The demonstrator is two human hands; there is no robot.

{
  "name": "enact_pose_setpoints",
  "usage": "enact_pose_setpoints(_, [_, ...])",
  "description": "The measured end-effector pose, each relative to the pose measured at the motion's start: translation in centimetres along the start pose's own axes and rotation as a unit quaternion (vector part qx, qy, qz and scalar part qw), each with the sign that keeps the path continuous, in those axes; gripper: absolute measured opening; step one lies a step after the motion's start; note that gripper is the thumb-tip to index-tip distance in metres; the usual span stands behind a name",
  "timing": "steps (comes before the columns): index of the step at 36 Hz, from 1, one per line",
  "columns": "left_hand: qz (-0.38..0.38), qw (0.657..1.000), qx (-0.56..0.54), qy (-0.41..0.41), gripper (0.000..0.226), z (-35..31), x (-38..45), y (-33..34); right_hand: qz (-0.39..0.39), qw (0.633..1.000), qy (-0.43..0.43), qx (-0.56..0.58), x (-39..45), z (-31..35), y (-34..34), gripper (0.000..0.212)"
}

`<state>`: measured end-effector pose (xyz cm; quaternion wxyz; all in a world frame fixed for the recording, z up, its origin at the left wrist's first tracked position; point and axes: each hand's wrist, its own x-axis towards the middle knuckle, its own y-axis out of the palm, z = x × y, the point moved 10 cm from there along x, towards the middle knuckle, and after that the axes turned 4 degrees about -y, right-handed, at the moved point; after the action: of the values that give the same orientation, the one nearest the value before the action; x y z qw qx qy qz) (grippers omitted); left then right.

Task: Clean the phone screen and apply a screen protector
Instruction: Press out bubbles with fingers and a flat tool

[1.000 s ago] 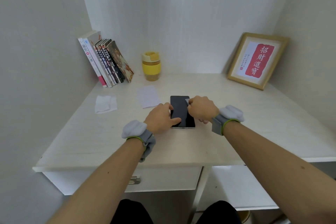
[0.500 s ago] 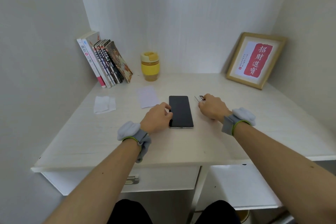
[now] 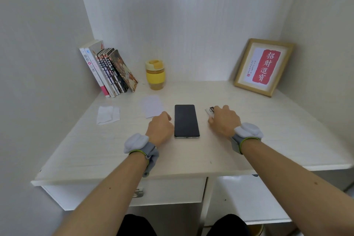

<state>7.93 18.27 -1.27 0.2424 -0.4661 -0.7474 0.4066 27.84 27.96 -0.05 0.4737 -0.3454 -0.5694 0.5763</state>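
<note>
Pale woodgrain desk (image 3: 268, 140) held my glossy black phone (image 3: 186, 120); my left hand (image 3: 160, 128) rested curled, my right hand (image 3: 224, 120) pinched a small sticker tab (image 3: 209, 111).

pale wooden desk (image 3: 191, 151). phone (image 3: 186, 120) lies flat at centre. left of phone: paper sheet (image 3: 152, 105), folded wipe (image 3: 108, 115). behind phone: books (image 3: 109, 71), yellow cup (image 3: 155, 74), framed picture (image 3: 263, 67).

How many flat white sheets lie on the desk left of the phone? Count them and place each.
2. A folded white wipe lies far left near the books; a thin white rectangular sheet lies just beyond the left hand.
</note>
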Motion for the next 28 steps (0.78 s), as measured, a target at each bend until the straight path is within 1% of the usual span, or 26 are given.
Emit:
enact_pose_setpoints(5, [-0.023, 0.999, 0.03, -0.004, 0.026, 0.02, 0.12, -0.25, -0.008, 1.0, 0.01, 0.002, 0.17, -0.04, 0.26, 0.036])
enact_pose_setpoints(11, [-0.016, 0.999, 0.038, -0.019, 0.022, 0.32, 0.4, 0.16, -0.014, 1.0, 0.013, 0.004, 0.54, 0.17, 0.35, 0.035])
enact_pose_setpoints(20, [-0.012, 0.999, 0.029, -0.018, 0.026, 0.65, 0.8, 0.46, 0.0, 1.0, 0.024, 0.006, 0.69, 0.18, 0.46, 0.035])
enact_pose_setpoints(25, [-0.015, 0.999, 0.024, -0.021, 0.025, 0.8, 0.9, 0.45, 0.013, 0.999, 0.038, 0.027, 0.85, 0.0, 0.58, 0.035])
enact_pose_setpoints(28, [-0.014, 0.999, 0.022, -0.023, 0.025, 0.85, 0.95, 0.4, 0.016, 0.995, 0.069, 0.067, 0.95, -0.59, 0.42, 0.032])
